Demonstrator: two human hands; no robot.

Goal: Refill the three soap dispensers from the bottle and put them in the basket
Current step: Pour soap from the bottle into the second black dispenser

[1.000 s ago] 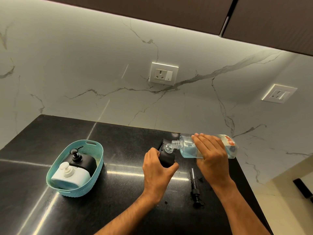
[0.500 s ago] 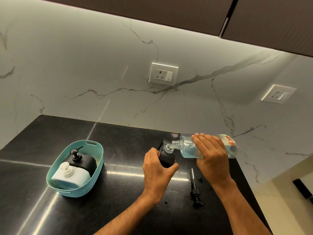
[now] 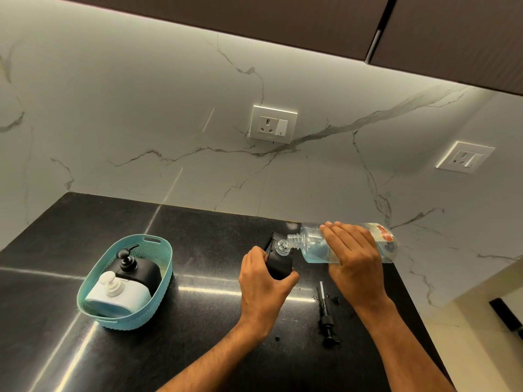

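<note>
Nearest you lay the polished black stone counter (image 3: 198,349), its surface catching streaks of light. On it, just right of your left wrist, the black pump head (image 3: 327,318) lay flat with its tube pointing away from you. Your left hand (image 3: 263,287) gripped the open black dispenser (image 3: 278,263), which stood on the counter. Your right hand (image 3: 353,258) was wrapped over the clear bottle (image 3: 314,247), tipped nearly level, its threaded mouth at the dispenser's opening and pale blue liquid pooled along its lower side. The bottle's red label (image 3: 383,233) was too blurred to read. To the left, well apart, the teal basket (image 3: 99,281) held a white dispenser (image 3: 119,294) and a black one (image 3: 138,267). Beyond rose a white veined marble wall (image 3: 141,108) with two switch sockets (image 3: 274,124), under dark cabinets (image 3: 254,18).
</note>
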